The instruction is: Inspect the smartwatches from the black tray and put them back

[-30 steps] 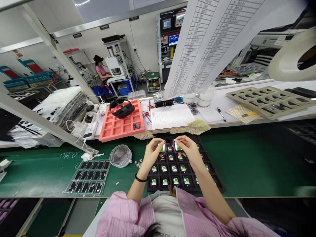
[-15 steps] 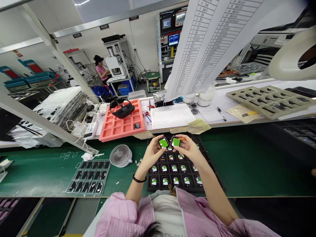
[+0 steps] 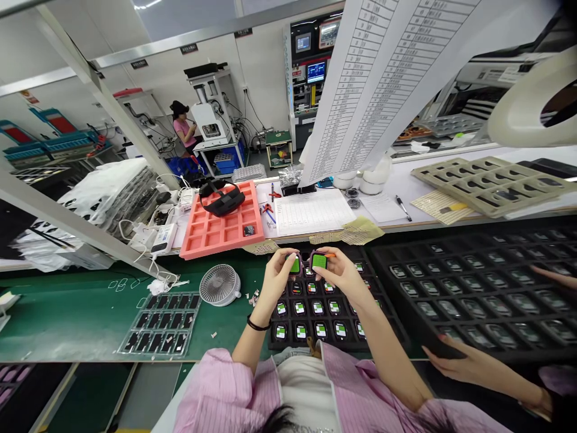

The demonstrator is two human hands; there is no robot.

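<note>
My left hand (image 3: 277,278) is closed around a small square device with a lit green screen (image 3: 295,265). My right hand (image 3: 339,273) grips a second green-screened device (image 3: 319,261) and also has an orange pen (image 3: 330,255) between its fingers. I hold both devices side by side above a black compartment tray (image 3: 385,319) on the green belt. The tray holds several more devices with green-and-white screens (image 3: 300,308).
Another person's hand (image 3: 460,361) holds a second black tray (image 3: 473,288) of several devices at the right. A small white fan (image 3: 219,285), a clear tray of black parts (image 3: 160,325), a pink tray (image 3: 223,225) and a paper form (image 3: 313,211) lie around. Another worker sits far back.
A second black tray has come in from the right, carried by another person's hands. My hands lifted the two devices from the tray and turned their green screens up.
</note>
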